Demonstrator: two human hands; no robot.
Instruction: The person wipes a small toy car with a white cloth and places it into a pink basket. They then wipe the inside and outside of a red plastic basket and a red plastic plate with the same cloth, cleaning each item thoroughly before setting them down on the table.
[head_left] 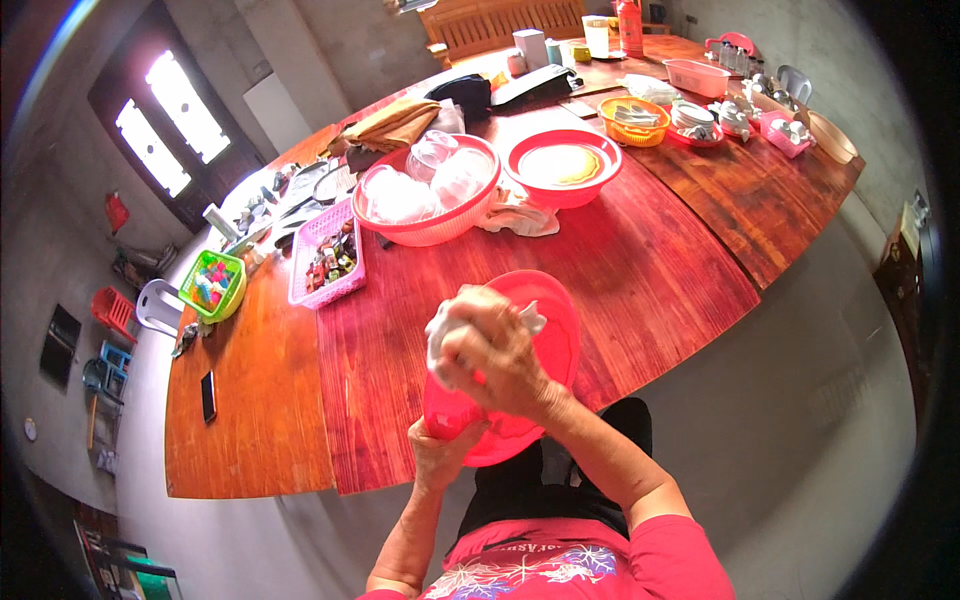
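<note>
A red plastic basin [556,345] is tilted over the table's near edge, close to my body. My left hand [440,455] grips its lower left rim, with part of the fingers hidden behind the basin. Over the basin's inside, my right hand [500,350] is closed around a crumpled white cloth [437,338]. A corner of the cloth pokes out to the right of the fingers.
Beyond the basin stand a red basket [425,236] of clear plastic items and a red basin of liquid [563,196]. A pink basket [298,278], a green basket [232,302] and a phone [208,397] are at left. Dishes and an orange basket [634,133] sit far right.
</note>
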